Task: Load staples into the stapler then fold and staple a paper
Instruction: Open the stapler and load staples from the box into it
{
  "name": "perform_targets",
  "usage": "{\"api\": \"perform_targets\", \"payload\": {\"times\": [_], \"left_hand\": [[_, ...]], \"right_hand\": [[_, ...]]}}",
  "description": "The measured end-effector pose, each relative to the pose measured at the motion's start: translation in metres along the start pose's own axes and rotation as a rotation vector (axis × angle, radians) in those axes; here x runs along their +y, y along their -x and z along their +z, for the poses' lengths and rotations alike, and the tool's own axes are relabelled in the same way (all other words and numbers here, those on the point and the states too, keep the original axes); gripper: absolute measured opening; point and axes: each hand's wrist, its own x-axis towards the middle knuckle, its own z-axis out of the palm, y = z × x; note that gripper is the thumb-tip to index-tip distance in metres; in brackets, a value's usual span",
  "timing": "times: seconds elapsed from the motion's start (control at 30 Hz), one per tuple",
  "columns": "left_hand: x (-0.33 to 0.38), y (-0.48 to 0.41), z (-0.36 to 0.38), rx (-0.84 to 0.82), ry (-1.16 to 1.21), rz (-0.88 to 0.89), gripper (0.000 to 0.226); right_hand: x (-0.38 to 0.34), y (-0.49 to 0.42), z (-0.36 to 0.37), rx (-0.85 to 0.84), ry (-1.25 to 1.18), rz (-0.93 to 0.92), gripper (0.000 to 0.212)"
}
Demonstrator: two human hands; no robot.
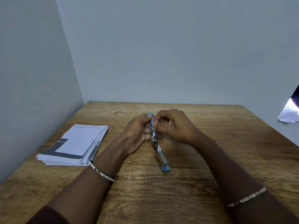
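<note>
A silver stapler (pixel 159 153) with blue end caps is swung fully open over the middle of the wooden table (pixel 178 183). Its near arm lies flat toward me and its far arm is raised. My left hand (pixel 137 135) grips that raised far arm from the left. My right hand (pixel 174 125) pinches at the same arm from the right, fingertips closed over the staple channel. Whether staples are between those fingertips is hidden. A stack of printed paper (pixel 74 146) lies on the table to the left of my left forearm.
Grey walls close in the table at the left and the back. Some crumpled white paper (pixel 289 115) shows past the table's far right edge. A bracelet sits on each wrist.
</note>
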Motion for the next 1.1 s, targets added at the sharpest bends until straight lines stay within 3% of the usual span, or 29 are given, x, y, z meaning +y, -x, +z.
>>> {"api": "perform_targets", "payload": {"times": [0.13,0.3,0.4,0.5,0.63,0.83,1.1], "left_hand": [[0.002,0.002,0.004,0.029,0.032,0.000,0.029],[0.003,0.006,0.008,-0.001,0.078,-0.011,0.031],[0.001,0.008,0.011,-0.023,0.088,-0.002,0.031],[-0.002,0.011,0.017,-0.053,0.096,0.002,0.031],[-0.005,0.013,0.023,-0.059,0.072,0.010,0.033],[-0.006,0.010,0.020,-0.032,0.062,0.025,0.034],[-0.006,0.010,0.020,-0.023,0.070,0.023,0.036]], "right_hand": [[0.002,0.001,-0.008,0.001,-0.004,-0.006,0.006],[0.012,0.010,-0.047,0.184,0.045,0.114,0.006],[0.026,0.028,-0.070,0.061,0.227,0.274,0.008],[0.037,0.041,-0.077,-0.062,0.267,0.386,0.015],[0.047,0.041,-0.073,-0.121,0.302,0.449,0.008],[0.048,0.040,-0.071,-0.158,0.240,0.483,0.004],[0.039,0.056,-0.100,-0.003,0.159,0.519,0.026]]}}
